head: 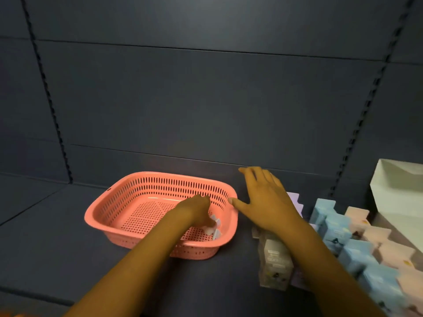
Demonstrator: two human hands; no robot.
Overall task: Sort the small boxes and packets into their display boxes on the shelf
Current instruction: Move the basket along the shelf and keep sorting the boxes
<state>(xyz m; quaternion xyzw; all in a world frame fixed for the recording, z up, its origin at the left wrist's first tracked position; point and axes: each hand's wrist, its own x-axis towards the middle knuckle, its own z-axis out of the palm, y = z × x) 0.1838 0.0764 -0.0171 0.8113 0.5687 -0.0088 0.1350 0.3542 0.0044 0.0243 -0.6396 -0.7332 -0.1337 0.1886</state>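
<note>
The pink perforated plastic basket (142,202) sits on the dark grey shelf (45,248), at 9 o'clock from the row of pastel stepped cardboard display boxes (357,255), presumably so each item makes a short trip across. The left hand (196,212) is down inside the basket, its fingers curled onto the last few small white packets (215,227) in the 4 o'clock corner; it seems to be gathering them, though how many it holds I cannot tell. The right hand (265,200) hovers flat and spread wide, holding nothing, above the near end of the display row (perhaps waiting to steady a box). A clear-sided box (274,261) stands at that row's 9 o'clock edge.
</note>
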